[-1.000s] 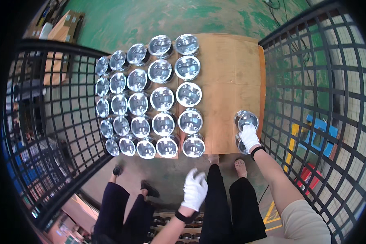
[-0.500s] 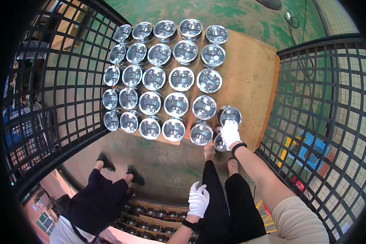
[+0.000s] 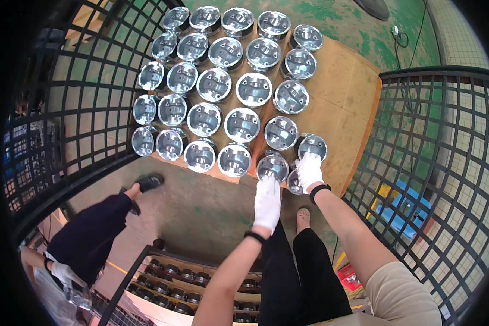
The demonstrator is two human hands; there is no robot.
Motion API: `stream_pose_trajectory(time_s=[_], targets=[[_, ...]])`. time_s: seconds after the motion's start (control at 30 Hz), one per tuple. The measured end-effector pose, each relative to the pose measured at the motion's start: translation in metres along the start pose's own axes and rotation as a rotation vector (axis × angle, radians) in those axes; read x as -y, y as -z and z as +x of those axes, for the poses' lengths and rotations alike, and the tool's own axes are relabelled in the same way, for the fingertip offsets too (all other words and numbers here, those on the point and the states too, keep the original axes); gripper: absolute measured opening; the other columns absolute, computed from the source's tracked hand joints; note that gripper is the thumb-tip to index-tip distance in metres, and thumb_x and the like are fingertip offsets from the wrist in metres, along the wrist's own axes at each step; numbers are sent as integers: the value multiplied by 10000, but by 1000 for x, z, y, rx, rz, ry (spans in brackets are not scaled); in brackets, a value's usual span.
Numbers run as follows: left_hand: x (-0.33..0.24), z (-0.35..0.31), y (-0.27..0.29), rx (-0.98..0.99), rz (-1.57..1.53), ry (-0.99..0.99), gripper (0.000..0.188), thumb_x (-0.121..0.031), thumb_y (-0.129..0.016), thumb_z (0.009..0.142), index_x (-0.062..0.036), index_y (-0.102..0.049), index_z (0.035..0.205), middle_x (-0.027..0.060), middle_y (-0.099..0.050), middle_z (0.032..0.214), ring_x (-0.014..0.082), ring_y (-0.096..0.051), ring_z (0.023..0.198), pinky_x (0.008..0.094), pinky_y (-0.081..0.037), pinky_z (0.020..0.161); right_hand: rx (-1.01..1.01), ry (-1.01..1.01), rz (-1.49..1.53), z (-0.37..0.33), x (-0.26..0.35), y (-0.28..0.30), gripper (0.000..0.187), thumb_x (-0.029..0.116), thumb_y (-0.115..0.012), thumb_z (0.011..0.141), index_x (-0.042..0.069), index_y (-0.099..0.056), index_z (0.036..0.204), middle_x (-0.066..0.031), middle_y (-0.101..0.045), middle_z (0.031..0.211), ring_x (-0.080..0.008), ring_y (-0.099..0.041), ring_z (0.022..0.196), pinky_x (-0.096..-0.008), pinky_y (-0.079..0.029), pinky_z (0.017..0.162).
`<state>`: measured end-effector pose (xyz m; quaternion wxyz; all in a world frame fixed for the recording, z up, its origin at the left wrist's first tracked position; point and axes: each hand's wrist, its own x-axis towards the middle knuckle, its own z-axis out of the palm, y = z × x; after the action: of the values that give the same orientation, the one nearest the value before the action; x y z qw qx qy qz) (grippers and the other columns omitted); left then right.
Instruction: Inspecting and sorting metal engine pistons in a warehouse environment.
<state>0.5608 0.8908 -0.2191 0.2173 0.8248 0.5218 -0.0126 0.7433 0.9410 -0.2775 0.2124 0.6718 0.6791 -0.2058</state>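
Observation:
Rows of shiny metal pistons (image 3: 214, 85) stand hollow side up on a brown cardboard sheet (image 3: 342, 103). My right hand (image 3: 309, 170), in a white glove, is closed on the near rim of a piston (image 3: 313, 145) at the right end of the near rows. Another piston (image 3: 295, 182) stands just in front of it, partly covered by that hand. My left hand (image 3: 267, 202), also gloved, reaches over the near edge with fingers stretched out. Its fingertips lie at the near side of a corner piston (image 3: 273, 165); whether they press on it is hard to see.
Black mesh panels (image 3: 434, 125) flank the cardboard on both sides. Below, a rack (image 3: 168, 290) holds several rows of darker pistons. At the lower left stands another person (image 3: 87, 228), a gloved hand on a shiny piece. A blue plastic stool (image 3: 407, 209) is beyond the right mesh.
My left hand has risen from beside my leg to the near corner piston. My right hand stays on its piston. The other person has shifted left, and the view has tilted.

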Motion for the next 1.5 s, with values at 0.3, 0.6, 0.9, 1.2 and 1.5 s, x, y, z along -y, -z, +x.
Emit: stream_pose_trajectory(time_s=[0.3,0.6,0.9,1.2,1.5], targets=[[12,46,-55,292,123,-23,360,-173,-534,870,-92,-603,1214,110,-587,1087,273,-534,1107,505,-313,1077,-16,60,-290,6,-6,-5,202,237,-524,911,173,-666,1039,-91,-563,1028,-261,-536,1015,-443,-377,835],[17,44,-45,313,94,-19,368,-165,-511,879,-94,-589,1232,129,-566,1114,288,-505,1137,516,-326,1052,-80,52,-271,11,-3,-20,222,274,-514,924,146,-676,1009,-86,-579,1014,-266,-560,986,-454,-383,834],[-30,-48,1,64,8,21,453,-109,-538,794,-33,-528,1241,166,-519,1265,348,-441,1245,482,-295,1095,93,105,-136,-10,-12,22,361,205,-509,895,50,-598,1209,-174,-500,1312,-353,-412,1282,-496,-243,1122],[-144,-273,-15,510,-196,738,274,-187,-515,838,-146,-736,994,166,-657,1119,352,-633,1050,434,-502,928,-227,168,206,-269,-9,-6,485,174,-600,746,8,-576,1201,-219,-487,1301,-376,-461,1210,-489,-359,1049],[-244,-431,-10,114,-443,972,290,-209,-544,794,-122,-745,983,145,-699,1030,324,-653,1010,399,-515,904,473,436,24,-457,-59,28,378,247,-571,780,96,-693,1105,-188,-659,1147,-349,-624,1090,-429,-498,930]])
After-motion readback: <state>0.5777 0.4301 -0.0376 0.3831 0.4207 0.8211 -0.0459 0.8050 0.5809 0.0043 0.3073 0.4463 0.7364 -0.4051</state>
